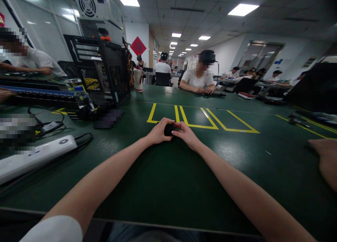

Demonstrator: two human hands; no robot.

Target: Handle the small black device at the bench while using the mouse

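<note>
Both my arms reach out over a dark green table (163, 178). A small black object (169, 129) sits between my hands near the table's middle. My left hand (158, 131) curls around its left side, fingers closed on it. My right hand (187, 133) grips its right side with closed fingers. I cannot make out what the object is. Yellow tape outlines (202, 121) lie just beyond my hands.
A black computer case (101, 70) stands at the back left, a white power strip (34, 157) with cables lies near left. A cup (138, 79) stands behind. Another person's hand (326, 161) rests at the right edge. People sit across the table and to the left.
</note>
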